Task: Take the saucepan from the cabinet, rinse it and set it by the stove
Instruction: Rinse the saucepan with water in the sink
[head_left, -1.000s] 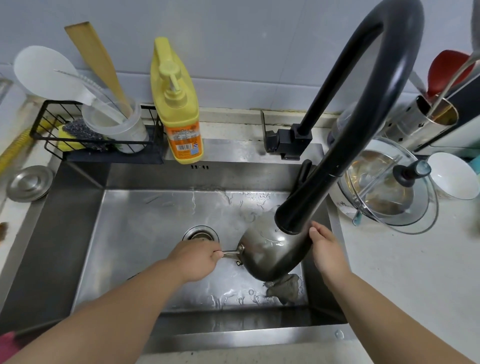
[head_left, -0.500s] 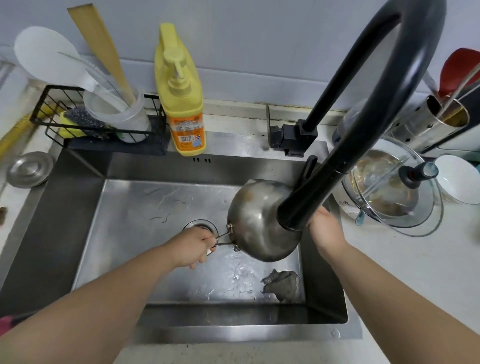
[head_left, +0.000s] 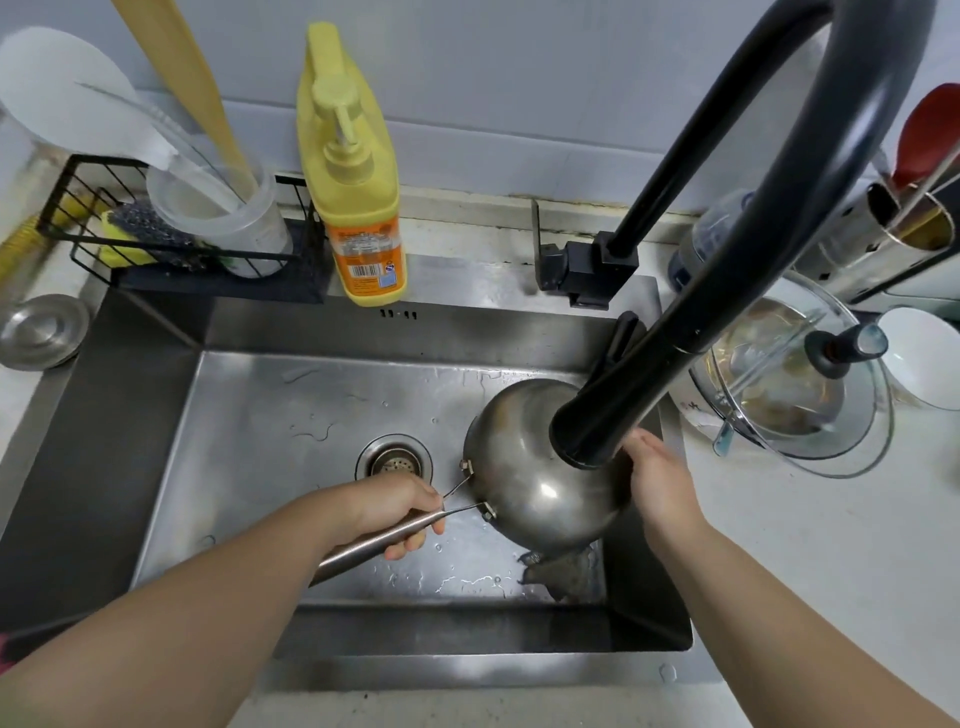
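Gripping steel saucepan (head_left: 535, 478) handle, left hand (head_left: 395, 506); right hand (head_left: 657, 480) cups rounded rim.

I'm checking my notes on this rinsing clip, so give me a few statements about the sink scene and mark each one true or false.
1. The left hand grips the saucepan by its handle. True.
2. The saucepan sits upright with its opening facing the camera. False: its rounded outside faces the camera, tipped over the sink.
3. The right hand rests on the faucet lever. False: it is against the pan's right side.
4. A yellow soap bottle stands behind the sink. True.
5. A glass lid lies on the counter right of the sink. True.
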